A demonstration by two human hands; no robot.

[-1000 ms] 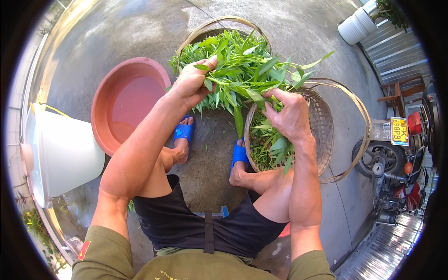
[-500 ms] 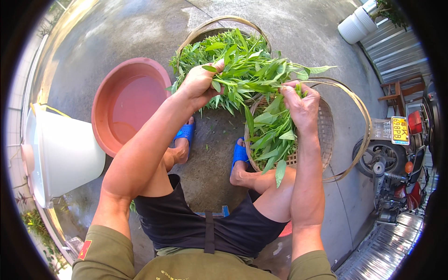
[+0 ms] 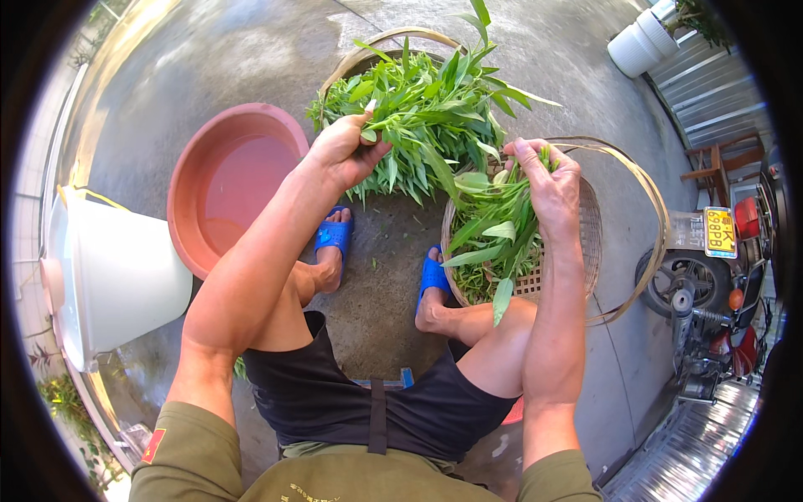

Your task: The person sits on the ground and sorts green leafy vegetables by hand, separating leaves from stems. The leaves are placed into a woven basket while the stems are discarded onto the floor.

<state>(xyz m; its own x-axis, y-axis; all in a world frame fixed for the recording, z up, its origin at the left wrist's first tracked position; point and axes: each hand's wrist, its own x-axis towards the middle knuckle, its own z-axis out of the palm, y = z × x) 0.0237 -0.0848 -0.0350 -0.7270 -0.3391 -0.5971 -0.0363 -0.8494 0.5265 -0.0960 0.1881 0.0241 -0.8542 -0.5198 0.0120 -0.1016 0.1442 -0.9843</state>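
Left hand (image 3: 345, 152): stems (image 3: 439, 107) — long axis rightward-away (right hand (image 3: 552, 180): bunch (image 3: 503, 227) drooping).

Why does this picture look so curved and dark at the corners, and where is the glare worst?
Head view: the fisheye lens leaves black corners and bows the white tiles at left; head view: glare is strongest on the ribbed metal sheet at lower right; head view: the leafy stems in the left hand look fairly crisp.
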